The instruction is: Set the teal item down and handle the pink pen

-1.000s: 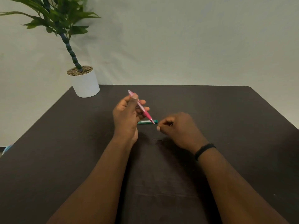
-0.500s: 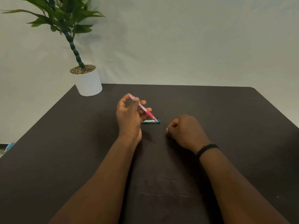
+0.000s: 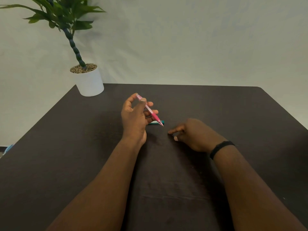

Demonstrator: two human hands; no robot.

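Observation:
My left hand (image 3: 133, 120) is raised a little above the dark table (image 3: 66, 164) and grips a pink mechanical pencil (image 3: 154, 115). The pencil slants with its tip down and to the right. Just behind the tip, a small teal lead case (image 3: 157, 122) lies flat on the table, partly hidden by my fingers. My right hand (image 3: 193, 134) rests low on the table to the right of the tip. Its thumb and forefinger pinch a thin dark lead (image 3: 172, 135), which is barely visible.
A white pot (image 3: 90, 82) with pebbles and a green plant stands on the table's far left corner. A plain pale wall rises behind the table. I wear a black band (image 3: 221, 147) on my right wrist.
My right hand has drawn back from the pencil tip, down and to the right, with its fingers now stretched a little forward. My left hand keeps the pencil at nearly the same slant.

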